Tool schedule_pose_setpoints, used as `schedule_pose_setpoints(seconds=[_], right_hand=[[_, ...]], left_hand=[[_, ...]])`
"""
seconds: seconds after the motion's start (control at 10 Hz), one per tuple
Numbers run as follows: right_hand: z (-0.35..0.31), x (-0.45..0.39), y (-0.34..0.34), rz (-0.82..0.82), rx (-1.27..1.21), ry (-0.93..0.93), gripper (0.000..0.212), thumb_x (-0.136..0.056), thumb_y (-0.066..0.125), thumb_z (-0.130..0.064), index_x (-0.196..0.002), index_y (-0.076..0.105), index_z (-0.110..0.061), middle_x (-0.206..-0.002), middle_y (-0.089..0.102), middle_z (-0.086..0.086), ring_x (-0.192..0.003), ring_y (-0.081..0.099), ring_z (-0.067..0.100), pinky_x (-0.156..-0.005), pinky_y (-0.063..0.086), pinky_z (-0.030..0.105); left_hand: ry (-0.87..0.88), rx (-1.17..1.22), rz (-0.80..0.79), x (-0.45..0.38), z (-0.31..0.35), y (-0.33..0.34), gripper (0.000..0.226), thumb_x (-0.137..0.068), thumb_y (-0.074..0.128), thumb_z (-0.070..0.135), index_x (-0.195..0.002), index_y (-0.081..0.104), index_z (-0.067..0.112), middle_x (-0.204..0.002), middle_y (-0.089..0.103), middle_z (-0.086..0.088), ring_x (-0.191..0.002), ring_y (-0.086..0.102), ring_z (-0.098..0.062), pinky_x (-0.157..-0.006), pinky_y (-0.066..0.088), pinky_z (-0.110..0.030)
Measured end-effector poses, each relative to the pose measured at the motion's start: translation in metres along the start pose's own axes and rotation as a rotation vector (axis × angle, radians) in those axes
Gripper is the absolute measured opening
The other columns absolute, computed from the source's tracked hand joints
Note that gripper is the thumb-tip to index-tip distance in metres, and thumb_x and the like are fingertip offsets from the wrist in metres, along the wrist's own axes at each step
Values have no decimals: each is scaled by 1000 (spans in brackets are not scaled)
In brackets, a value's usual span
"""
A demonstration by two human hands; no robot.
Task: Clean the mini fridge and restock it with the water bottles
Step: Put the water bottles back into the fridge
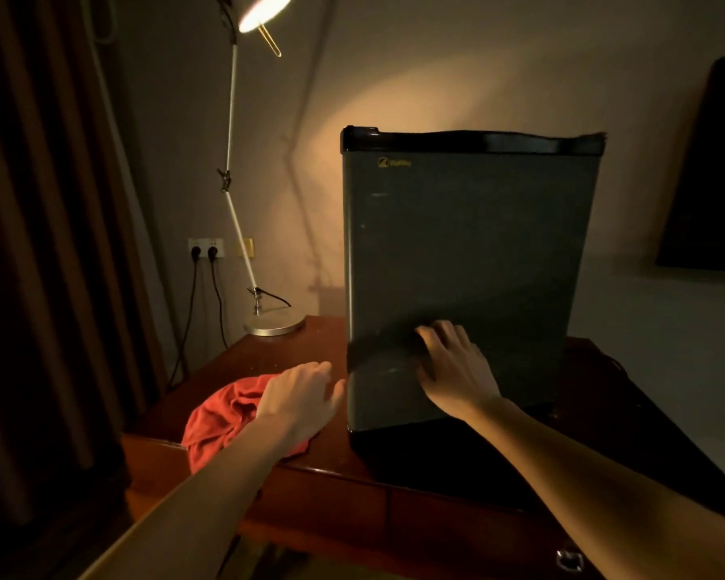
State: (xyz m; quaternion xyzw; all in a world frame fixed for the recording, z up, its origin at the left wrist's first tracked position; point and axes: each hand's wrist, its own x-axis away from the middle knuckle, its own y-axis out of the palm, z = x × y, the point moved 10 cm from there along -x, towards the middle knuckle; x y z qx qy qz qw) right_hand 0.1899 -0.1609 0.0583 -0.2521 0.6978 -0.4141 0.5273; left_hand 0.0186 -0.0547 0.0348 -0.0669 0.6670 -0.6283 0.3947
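Head view shows the mini fridge (469, 265) shut on the worktop (268, 362), right hand (453, 362) flat against its door with fingers spread, left hand (298, 395) relaxed over the red cloth (222, 416) beside it, holding nothing; opening the door probably comes next.

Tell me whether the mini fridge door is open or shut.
Shut. The mini fridge shows its flat door face flush under the top edge, no interior visible. The right hand rests on the door.

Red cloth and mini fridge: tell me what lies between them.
In the head view, the left hand lies there, resting on the red cloth, fingers reaching toward the mini fridge; beyond it, bare wooden table.
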Motion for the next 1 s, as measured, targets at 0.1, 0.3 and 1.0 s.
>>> schedule_pose_setpoints(seconds=[0.1,0.3,1.0], right_hand=[[7,-24,15,-11,69,-2,52,-96,36,-46,-144,30,-26,-144,31,3,-128,35,22,-98,41,41],[38,-57,44,-35,146,80,55,-91,38,-48,-143,35,-30,-141,35,0,-129,35,23,-100,37,45],[89,-30,-20,-143,75,199,58,-95,43,-46,-148,23,-35,-151,33,0,-139,29,26,-112,27,53]], left_hand=[[46,32,-41,-27,15,17,30,-98,41,48,-106,55,24,-101,62,3,-93,63,-18,-77,54,-39],[171,56,-124,-77,48,53,53,-95,48,43,-142,41,19,-135,53,-2,-119,54,-22,-92,51,-41],[294,38,45,-111,115,28,62,-96,46,46,-150,32,20,-151,41,-2,-138,38,-21,-115,31,-36]])
